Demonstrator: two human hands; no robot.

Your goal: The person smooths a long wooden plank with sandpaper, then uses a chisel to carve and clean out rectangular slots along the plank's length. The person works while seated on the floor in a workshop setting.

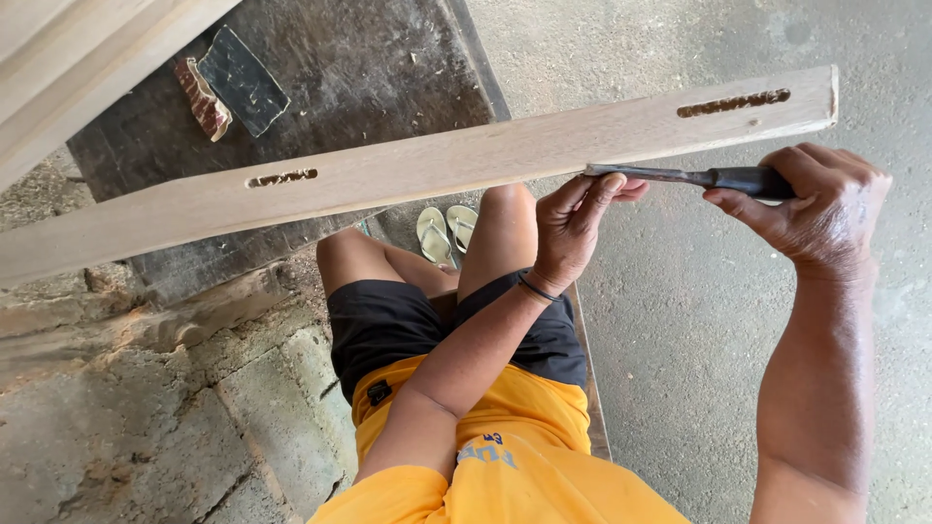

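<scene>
The chisel [680,177] lies against the plank's [417,170] near edge, between 2 hands, sandals [447,233] below.

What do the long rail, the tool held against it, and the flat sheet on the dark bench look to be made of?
Long rail: pale bare wood, visible grain, unfinished, with rough-cut slots.
Tool: seemingly a chisel, with a dull grey metal blade and a dark handle, wood or plastic, unclear. The right hand grips it and the left hand steadies the blade.
Flat sheet: likely sandpaper, dark and gritty-looking.
</scene>
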